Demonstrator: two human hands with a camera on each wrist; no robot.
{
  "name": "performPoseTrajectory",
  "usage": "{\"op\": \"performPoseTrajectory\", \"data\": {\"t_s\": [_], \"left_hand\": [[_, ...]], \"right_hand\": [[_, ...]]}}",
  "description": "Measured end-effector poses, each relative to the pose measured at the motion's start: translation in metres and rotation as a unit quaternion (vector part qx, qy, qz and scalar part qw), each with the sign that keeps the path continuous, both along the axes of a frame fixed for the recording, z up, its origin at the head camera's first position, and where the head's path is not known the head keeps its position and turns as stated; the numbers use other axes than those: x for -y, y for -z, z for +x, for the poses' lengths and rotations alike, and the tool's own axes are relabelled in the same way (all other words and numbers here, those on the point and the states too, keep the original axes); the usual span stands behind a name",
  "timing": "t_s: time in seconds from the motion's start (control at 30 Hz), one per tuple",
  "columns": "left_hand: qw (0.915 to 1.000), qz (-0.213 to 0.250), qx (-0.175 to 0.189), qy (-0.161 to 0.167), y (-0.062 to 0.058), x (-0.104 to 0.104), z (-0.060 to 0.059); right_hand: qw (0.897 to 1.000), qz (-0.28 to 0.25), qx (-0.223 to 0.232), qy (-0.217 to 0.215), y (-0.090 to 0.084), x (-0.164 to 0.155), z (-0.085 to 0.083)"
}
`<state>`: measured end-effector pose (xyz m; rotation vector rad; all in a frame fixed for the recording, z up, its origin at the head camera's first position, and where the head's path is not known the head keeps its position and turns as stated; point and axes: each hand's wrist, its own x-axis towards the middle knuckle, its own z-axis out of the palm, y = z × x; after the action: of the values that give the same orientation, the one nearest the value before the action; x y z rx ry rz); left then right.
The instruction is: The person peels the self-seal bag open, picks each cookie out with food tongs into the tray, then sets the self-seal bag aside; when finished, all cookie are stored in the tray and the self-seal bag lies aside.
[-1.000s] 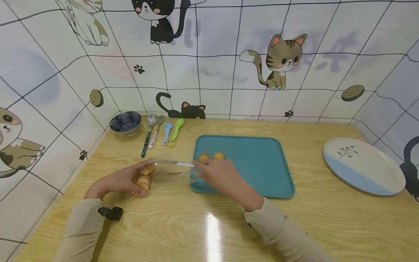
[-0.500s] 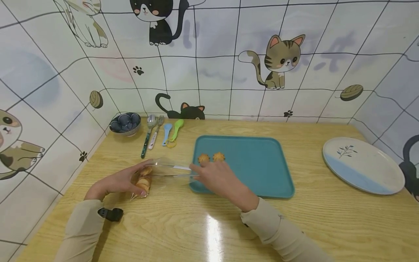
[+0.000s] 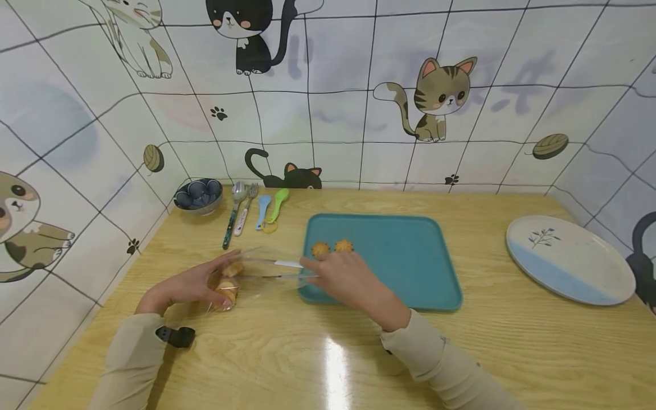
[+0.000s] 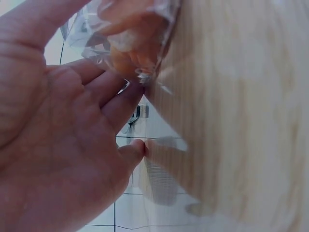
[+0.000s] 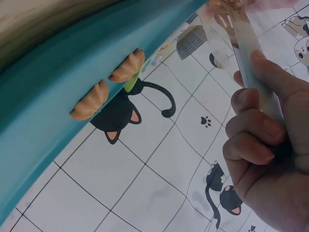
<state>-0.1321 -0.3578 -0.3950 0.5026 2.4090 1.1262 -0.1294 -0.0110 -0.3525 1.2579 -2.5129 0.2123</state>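
Currently: clear bag (image 3: 256, 272) of biscuits flat on worktop (image 3: 328, 353), just left of teal tray (image 3: 410, 267). Left hand (image 3: 181, 287) fingers curled round filled end; right hand (image 3: 340, 276) pinching mouth strip. Risk: thin film slipping, biscuits crushed under grip.

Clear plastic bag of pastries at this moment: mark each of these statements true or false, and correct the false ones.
1. The left hand holds the pastry-filled end of the clear plastic bag. True.
2. The right hand pinches the bag's open end by the teal rectangular tray. True.
3. Five golden pastries lie on the tray. False: two golden pastries lie there, near its back left corner.
4. The white and blue oval plate sits on the tray. False: it lies on the wooden table, apart to the right.
5. The small dark blue patterned bowl stands at the back left, beside the cutlery. True.
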Motion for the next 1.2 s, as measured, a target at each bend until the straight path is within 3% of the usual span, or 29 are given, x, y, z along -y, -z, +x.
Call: {"op": "performPoseTrajectory", "data": {"t_s": [0.37,0.53,0.7,0.9,1.2], "left_hand": [[0.9996,-0.011,-0.028,-0.002,0.004,0.010,0.007],[0.9996,-0.013,-0.023,-0.005,0.005,0.011,0.009],[0.9998,-0.015,-0.009,-0.013,0.005,0.012,0.014],[0.9996,-0.017,-0.020,-0.011,0.004,0.011,0.012],[0.9998,0.006,-0.014,0.011,0.003,0.000,0.002]], "right_hand": [[0.999,0.034,0.006,-0.003,0.004,0.012,0.007],[1.000,0.007,0.000,-0.020,0.005,0.007,0.007],[0.999,-0.007,0.025,-0.018,0.008,-0.001,0.006],[0.999,-0.020,0.040,-0.024,0.008,-0.006,0.005],[0.999,0.014,-0.049,-0.004,0.009,0.001,0.005]]}}
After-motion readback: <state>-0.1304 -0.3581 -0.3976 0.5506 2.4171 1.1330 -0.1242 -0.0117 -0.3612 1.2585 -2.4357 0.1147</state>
